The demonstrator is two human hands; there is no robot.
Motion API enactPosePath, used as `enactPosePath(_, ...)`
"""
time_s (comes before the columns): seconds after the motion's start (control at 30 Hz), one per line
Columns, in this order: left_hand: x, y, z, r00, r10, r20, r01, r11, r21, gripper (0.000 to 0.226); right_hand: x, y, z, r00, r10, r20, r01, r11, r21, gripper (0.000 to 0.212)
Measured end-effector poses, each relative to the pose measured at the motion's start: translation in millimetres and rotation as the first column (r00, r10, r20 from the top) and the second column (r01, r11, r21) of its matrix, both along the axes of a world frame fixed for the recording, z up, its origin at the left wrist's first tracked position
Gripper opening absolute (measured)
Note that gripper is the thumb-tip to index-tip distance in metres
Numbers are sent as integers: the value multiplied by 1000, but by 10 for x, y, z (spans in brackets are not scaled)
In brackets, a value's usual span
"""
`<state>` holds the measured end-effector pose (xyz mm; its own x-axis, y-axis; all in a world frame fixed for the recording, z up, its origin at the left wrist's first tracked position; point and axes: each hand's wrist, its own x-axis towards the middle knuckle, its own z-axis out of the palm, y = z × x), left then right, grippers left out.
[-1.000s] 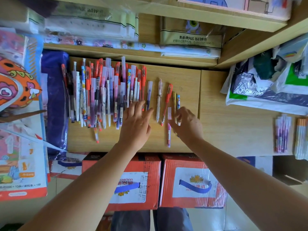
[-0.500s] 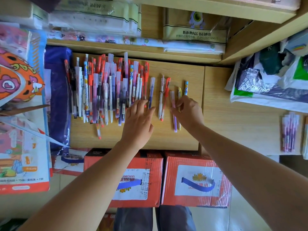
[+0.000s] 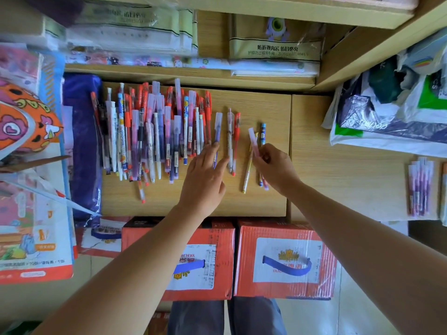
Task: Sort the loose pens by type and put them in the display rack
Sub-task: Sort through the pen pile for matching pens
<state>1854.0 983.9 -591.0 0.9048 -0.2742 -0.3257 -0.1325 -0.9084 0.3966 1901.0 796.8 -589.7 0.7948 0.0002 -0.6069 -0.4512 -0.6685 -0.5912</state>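
**Pink pen pinched, heap waiting on the left**

Down on the wooden desk [image 3: 266, 110], the right hand [image 3: 275, 165] has its fingers curled in and is pinching a pink pen [image 3: 253, 139] just below the cap, cap end tilted away from the person and the tip poking out beneath the wrist. Right beside it lie a yellow pen [image 3: 247, 175] and a blue pen [image 3: 263, 132], close together. The left hand [image 3: 205, 180] is flat, fingers straight and spread, gripping nothing; its fingertips rest at a purple pen [image 3: 217, 129]. Between the two hands, a clear pen [image 3: 229, 136] and a red pen [image 3: 236, 141] lie touching, side by side.

To the left, the big heap of pens [image 3: 150, 131] covers the desk, red, white and purple all overlapping. A dark blue pouch [image 3: 82, 146] hems the heap in on its far side. Off to the right, plastic bags [image 3: 387, 131] spill onto the neighbouring surface, with a wrapped bundle of pens [image 3: 420, 187] nearer the person. A shelf [image 3: 193, 77] runs along the back, loaded with packs [image 3: 275, 49]. Red cardboard boxes [image 3: 278, 230] sit against the desk's front edge, under both forearms.
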Motion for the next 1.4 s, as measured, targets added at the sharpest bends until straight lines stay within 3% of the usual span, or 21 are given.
enactPosePath(0.13, 1, 125, 86, 965, 210, 154, -207, 978, -36, 30, -11, -14, 52, 998, -69, 6, 69, 997, 39, 21)
enactPosePath(0.3, 4, 475, 176, 837, 538, 96, -542, 840, 20, 6, 62, 269, 71, 999, -36, 22, 34, 996, 80, 6)
enactPosePath(0.47, -136, 706, 204, 757, 652, 41, -652, 752, 97, 14, 232, 769, 44, 988, 110, 108, -121, 987, 105, 13)
enactPosePath(0.7, -236, 866, 159, 747, 663, -51, -658, 748, 91, 17, 549, 1386, 4, 954, 237, 186, -258, 961, 99, 54)
enactPosePath(0.9, -262, 912, 79, 766, 639, -74, -634, 770, 75, 15, 598, 1549, -86, 924, 327, 198, -327, 944, -34, 40)
enactPosePath(1.17, -247, 918, 126, 785, 618, -40, -617, 786, 32, 11, 632, 1348, -62, 945, 305, 114, -312, 949, 49, 28)
enactPosePath(1.4, -188, 894, 141, 792, 608, -45, -603, 792, 91, 15, 697, 1322, -39, 967, 213, 139, -231, 964, 130, 37)
